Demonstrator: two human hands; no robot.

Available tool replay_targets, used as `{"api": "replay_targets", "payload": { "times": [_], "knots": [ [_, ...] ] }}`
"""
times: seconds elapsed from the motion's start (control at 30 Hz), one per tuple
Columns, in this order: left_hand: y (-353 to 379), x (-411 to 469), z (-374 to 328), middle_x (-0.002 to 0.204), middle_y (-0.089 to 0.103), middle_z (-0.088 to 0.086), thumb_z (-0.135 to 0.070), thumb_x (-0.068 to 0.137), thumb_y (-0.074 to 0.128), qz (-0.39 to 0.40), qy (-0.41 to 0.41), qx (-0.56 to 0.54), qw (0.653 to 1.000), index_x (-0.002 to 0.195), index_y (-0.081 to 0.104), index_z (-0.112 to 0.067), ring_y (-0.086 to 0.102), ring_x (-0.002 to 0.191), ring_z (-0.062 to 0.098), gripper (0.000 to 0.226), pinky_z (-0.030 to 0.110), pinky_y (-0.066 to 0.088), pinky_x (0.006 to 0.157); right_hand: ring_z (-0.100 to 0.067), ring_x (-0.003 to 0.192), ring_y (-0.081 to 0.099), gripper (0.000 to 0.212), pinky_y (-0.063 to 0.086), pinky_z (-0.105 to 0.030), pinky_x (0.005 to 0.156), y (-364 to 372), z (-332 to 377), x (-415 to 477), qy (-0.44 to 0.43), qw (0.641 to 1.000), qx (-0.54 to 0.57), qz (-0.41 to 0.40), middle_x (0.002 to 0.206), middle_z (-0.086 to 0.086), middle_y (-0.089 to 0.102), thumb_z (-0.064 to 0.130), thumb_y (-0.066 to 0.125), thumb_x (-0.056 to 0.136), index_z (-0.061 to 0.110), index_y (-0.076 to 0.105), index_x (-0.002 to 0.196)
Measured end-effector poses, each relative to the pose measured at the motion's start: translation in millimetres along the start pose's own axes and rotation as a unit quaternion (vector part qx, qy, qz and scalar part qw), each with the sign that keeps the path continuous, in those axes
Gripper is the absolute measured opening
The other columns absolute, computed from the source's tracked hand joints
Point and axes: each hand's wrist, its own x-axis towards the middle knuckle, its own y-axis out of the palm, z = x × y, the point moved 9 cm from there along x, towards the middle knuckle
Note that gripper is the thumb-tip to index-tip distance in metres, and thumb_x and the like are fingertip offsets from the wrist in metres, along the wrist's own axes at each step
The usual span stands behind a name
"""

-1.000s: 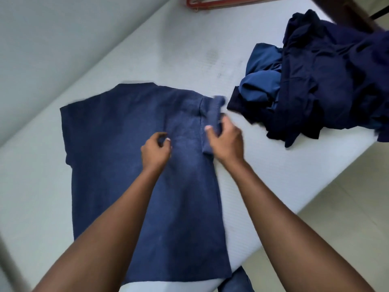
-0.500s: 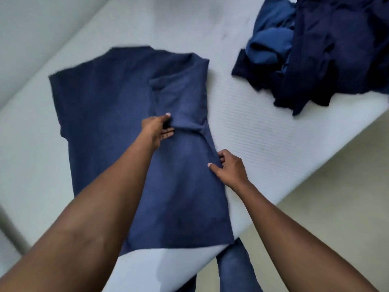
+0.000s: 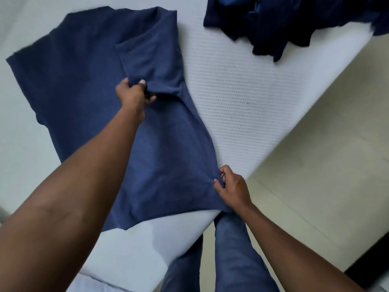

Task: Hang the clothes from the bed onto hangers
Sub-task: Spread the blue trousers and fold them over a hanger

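1. On the bed (image 3: 242, 91), the shirt (image 3: 84, 81) lay spread flat, with its right side folded over toward the middle.
2. The left hand (image 3: 134, 94) grasped a bunch of that folded cloth near the shirt's centre, between the thumb and curled fingers.
3. The right hand (image 3: 231, 186) pinched the shirt's right edge close to the hem, at the near edge of the bed.
4. The shirt ran between the two hands, and most of it lay to the left of the left hand.
5. The bed had a white, dimpled cover, and a pale floor (image 3: 326, 133) lay to its right.
6. A pile (image 3: 273, 24) of dark blue clothes sat at the far right of the bed, well apart from the shirt and cut off by the top of the view.
7. The person's legs (image 3: 231, 260), in blue trousers, stood against the bed below the right hand.
8. Counted: one spread shirt, one pile, two hands.
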Motion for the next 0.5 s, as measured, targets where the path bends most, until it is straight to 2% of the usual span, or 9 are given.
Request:
{"api": "replay_targets", "payload": {
  "times": [0.07,0.17,0.23,0.3,0.33,0.4,0.47,0.5],
  "knots": [
    [-12,-6,-19,0.100,0.071,0.013,-0.007,0.099,0.058,-0.016,0.040,-0.030,0.999,0.096,0.064,-0.013,0.071,0.075,0.024,0.009,0.038,0.063,0.065,-0.016,0.070,0.060,0.023,0.050,-0.035,0.065,11,26,-21,-0.038,0.999,0.018,0.008,0.075,0.014,0.057,0.030,0.065,0.088,0.025,0.051,0.106],
    [-50,-7,-36,0.092,0.071,0.009,-0.005,0.097,0.057,-0.095,0.068,-0.068,0.991,0.091,0.063,-0.014,0.070,0.071,0.021,0.012,0.037,0.061,0.062,-0.024,0.083,0.067,0.039,0.053,-0.036,0.074,47,63,-48,-0.100,0.991,-0.009,0.087,0.098,0.003,0.069,0.032,0.064,0.092,0.026,0.048,0.127],
    [-85,-2,-32,0.099,0.072,0.006,-0.013,0.098,0.059,-0.157,0.065,-0.073,0.983,0.102,0.062,-0.015,0.072,0.076,0.021,0.005,0.037,0.063,0.063,-0.026,0.089,0.067,0.056,0.054,-0.037,0.079,81,77,-60,-0.133,0.975,-0.051,0.170,0.106,-0.005,0.068,0.040,0.066,0.094,0.026,0.040,0.142],
    [-115,4,-11,0.108,0.068,0.003,-0.029,0.099,0.061,-0.181,0.019,-0.054,0.982,0.119,0.053,-0.020,0.071,0.076,0.017,0.024,0.035,0.064,0.064,-0.025,0.095,0.065,0.063,0.054,-0.039,0.085,109,74,-65,-0.133,0.957,-0.106,0.235,0.112,-0.006,0.066,0.051,0.063,0.095,0.026,0.038,0.147],
    [-131,7,5,0.110,0.067,0.004,-0.036,0.097,0.062,-0.188,-0.004,-0.032,0.982,0.121,0.049,-0.023,0.070,0.075,0.018,0.030,0.035,0.064,0.064,-0.024,0.096,0.065,0.057,0.053,-0.039,0.085,118,71,-65,-0.137,0.952,-0.130,0.241,0.112,-0.005,0.067,0.053,0.061,0.096,0.024,0.045,0.142],
    [-157,3,40,0.108,0.069,0.008,-0.037,0.090,0.060,-0.196,-0.045,0.029,0.979,0.113,0.050,-0.024,0.073,0.081,0.026,0.028,0.040,0.064,0.067,-0.023,0.090,0.065,0.031,0.053,-0.038,0.080,121,66,-61,-0.154,0.953,-0.143,0.219,0.105,-0.002,0.070,0.042,0.058,0.098,0.018,0.062,0.118],
    [-157,-19,73,0.093,0.070,0.010,-0.021,0.095,0.053,-0.149,-0.067,0.085,0.983,0.105,0.054,-0.021,0.071,0.070,0.026,0.010,0.035,0.060,0.057,-0.024,0.084,0.064,0.016,0.050,-0.035,0.074,115,53,-53,-0.151,0.958,-0.148,0.192,0.098,-0.002,0.071,0.029,0.056,0.098,0.016,0.065,0.100],
    [-152,-36,93,0.086,0.069,0.010,-0.014,0.099,0.048,-0.108,-0.083,0.113,0.984,0.099,0.055,-0.020,0.068,0.062,0.024,0.009,0.031,0.057,0.050,-0.024,0.084,0.064,0.014,0.048,-0.033,0.073,110,48,-49,-0.144,0.959,-0.164,0.183,0.098,-0.003,0.071,0.024,0.055,0.098,0.015,0.065,0.098]
  ]
}}
